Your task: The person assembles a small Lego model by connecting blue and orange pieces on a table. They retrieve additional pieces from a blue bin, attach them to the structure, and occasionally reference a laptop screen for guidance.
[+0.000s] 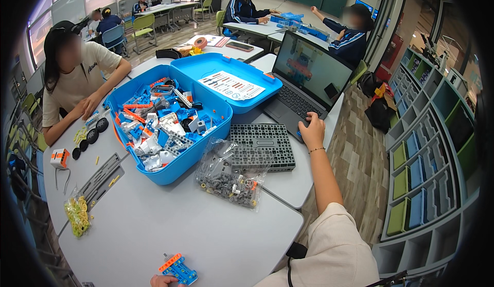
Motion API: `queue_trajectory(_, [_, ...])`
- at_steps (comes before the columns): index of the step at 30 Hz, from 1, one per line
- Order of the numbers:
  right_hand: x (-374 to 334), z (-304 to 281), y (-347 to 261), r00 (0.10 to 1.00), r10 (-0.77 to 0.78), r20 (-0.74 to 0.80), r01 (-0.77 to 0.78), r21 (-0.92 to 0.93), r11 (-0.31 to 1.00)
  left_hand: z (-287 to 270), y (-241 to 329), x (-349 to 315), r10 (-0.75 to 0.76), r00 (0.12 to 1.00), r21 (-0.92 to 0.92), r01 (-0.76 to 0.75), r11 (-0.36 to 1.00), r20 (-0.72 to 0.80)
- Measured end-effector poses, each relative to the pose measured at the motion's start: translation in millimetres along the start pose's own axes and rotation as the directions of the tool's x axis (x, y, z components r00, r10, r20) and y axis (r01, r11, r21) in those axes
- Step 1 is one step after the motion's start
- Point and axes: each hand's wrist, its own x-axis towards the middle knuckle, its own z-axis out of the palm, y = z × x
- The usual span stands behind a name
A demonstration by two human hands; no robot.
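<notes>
At the bottom edge, my left hand (163, 281), only partly in view, grips a small model (180, 270) of blue and orange plastic building pieces, with a grey part at its top. My right arm stretches forward to a dark laptop (291, 97). There my right hand (312, 131) rests at the keyboard's near right edge, fingers partly extended, holding nothing that I can see. On the laptop's screen is a picture of a similar blue and orange model. A blue bin (180, 171) full of white, blue and orange building pieces stands left of the laptop.
The bin's blue lid (242, 99) carries a printed sheet. In front lie a dark grid baseplate (280, 155) and a clear bag (226, 189) of small grey parts. Grey rods (100, 179), black wheels (92, 135) and a bag of yellow pieces (78, 215) lie left, near a seated person (77, 81).
</notes>
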Motion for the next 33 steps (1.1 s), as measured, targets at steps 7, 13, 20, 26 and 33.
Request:
queue_trajectory(7, [0,-1,0,1.000,-0.006,0.006,0.006,-0.005,1.000,2,-12,-3,-0.136,0.991,-0.151,0.133,0.980,-0.008])
queue_trajectory(13, [0,-1,-1,1.000,-0.007,0.000,0.007,-0.010,1.000,3,-19,-5,-0.204,0.979,-0.237,0.197,0.951,-0.007])
queue_trajectory(20, [0,-2,-3,1.000,0.009,0.001,-0.009,-0.008,1.000,5,-23,-5,-0.267,0.964,-0.308,0.250,0.918,-0.011])
queue_trajectory(26, [0,-3,-4,1.000,-0.002,0.008,0.003,-0.033,0.999,4,-22,-6,-0.210,0.978,-0.234,0.201,0.951,-0.015])
queue_trajectory(33, [-2,-4,-5,1.000,0.027,0.006,-0.026,-0.151,0.988,3,-19,-6,-0.186,0.982,-0.203,0.179,0.963,-0.013])
